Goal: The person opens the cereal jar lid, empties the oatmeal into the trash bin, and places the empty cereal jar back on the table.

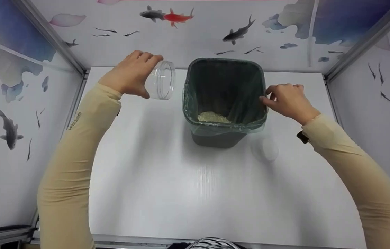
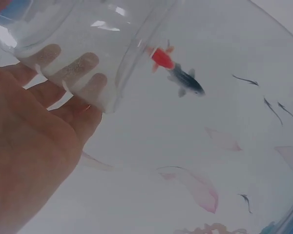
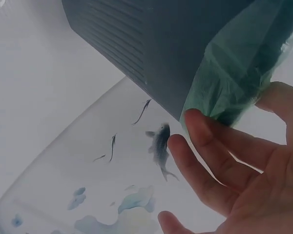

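Note:
My left hand (image 1: 130, 74) holds a clear plastic jar (image 1: 162, 80) on its side, mouth turned toward a dark bin (image 1: 224, 100), a little to the bin's left and above the table. In the left wrist view the fingers (image 2: 78, 68) wrap the jar (image 2: 88, 34), which looks empty. The bin is lined with a green bag (image 1: 222, 128) and holds a small heap of pale grains (image 1: 212, 117) at the bottom. My right hand (image 1: 286, 100) pinches the bag at the bin's right rim; the right wrist view shows its fingers (image 3: 210, 146) against the green bag (image 3: 234, 73).
The bin stands on a white table (image 1: 188, 180) inside a booth with fish-patterned walls (image 1: 215, 31) at the back and sides. A faint round clear lid (image 1: 265, 148) lies on the table right of the bin. Metal frame posts run along the corners.

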{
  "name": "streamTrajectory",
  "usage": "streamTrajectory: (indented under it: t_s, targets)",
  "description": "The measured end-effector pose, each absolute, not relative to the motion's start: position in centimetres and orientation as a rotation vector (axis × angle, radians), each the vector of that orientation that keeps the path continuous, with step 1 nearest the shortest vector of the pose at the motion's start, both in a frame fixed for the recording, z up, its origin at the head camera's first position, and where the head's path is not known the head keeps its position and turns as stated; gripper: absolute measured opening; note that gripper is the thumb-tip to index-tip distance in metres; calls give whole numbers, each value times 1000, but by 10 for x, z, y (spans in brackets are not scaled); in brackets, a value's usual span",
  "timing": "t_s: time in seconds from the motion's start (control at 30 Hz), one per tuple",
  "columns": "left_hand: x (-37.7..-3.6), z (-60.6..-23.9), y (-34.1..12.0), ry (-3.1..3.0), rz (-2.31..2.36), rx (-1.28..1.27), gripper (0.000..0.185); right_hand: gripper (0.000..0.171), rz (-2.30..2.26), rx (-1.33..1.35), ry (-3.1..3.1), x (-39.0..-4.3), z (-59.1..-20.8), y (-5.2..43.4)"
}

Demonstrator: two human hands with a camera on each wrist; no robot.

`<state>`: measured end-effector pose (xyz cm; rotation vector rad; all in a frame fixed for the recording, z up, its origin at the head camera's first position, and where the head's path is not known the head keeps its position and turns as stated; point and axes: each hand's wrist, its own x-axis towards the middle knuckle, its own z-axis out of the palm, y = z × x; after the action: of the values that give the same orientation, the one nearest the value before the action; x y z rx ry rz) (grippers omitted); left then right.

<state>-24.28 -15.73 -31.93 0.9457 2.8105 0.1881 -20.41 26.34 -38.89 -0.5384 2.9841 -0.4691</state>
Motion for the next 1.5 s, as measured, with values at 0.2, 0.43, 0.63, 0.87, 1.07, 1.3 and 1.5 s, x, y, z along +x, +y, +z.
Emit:
streamTrajectory:
  t_s: [0.2,0.43,0.63,0.87,1.07,1.3,1.5]
  targets:
    - [-234,-340,-185,2774,356,847,96,26,-597,-631,2964,-208,-384,274]
    - [-218,-381,-207,2725,601,738,100,18,-731,-717,2985,-205,-385,287]
    - [-199,-416,-220,2652,778,728,102,20,-840,-668,2931,-201,-395,304]
    - [-175,-452,-221,2567,914,713,105,23,-948,-580,2901,-193,-415,326]
    - [-157,-492,-209,2505,991,670,107,28,-1030,-488,2905,-183,-434,338]
    - [-137,-547,-191,2428,1088,682,106,27,-1054,-454,2905,-168,-461,342]
    - [-122,-581,-171,2403,1139,737,104,28,-1088,-411,2839,-159,-485,343]
